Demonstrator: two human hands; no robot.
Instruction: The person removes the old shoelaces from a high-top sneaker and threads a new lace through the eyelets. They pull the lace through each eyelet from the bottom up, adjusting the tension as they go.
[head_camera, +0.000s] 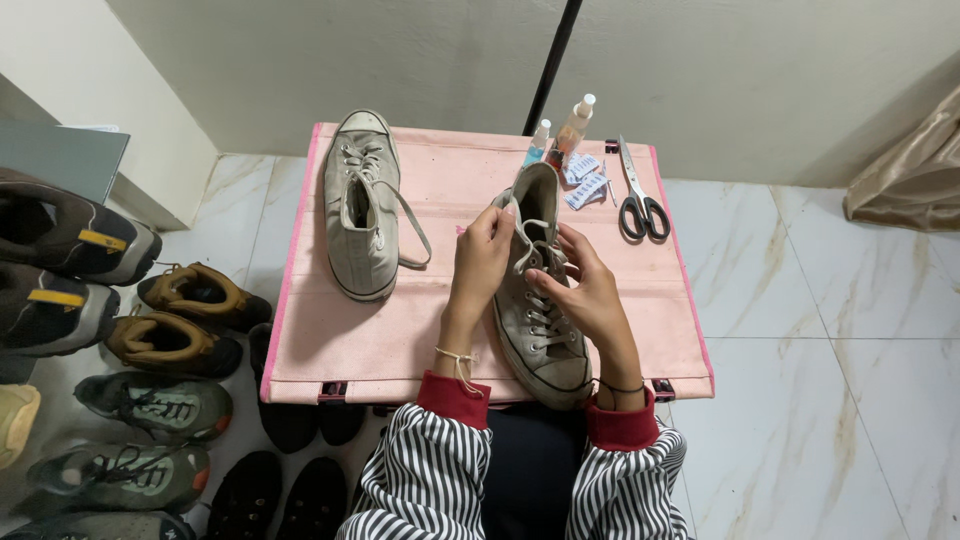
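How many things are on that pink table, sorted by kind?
Grey high-top sneakers: 2, one lying alone, one held by the left hand and right hand at its laces
Small bottles: 2
Scissors: 1
Small white packets: 1 cluster, number unclear
Total: 6, counting the cluster as one

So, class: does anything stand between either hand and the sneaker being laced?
Nothing visible. The left hand and right hand both already touch the grey sneaker, fingers at its white laces. The second sneaker and scissors lie off to the sides.
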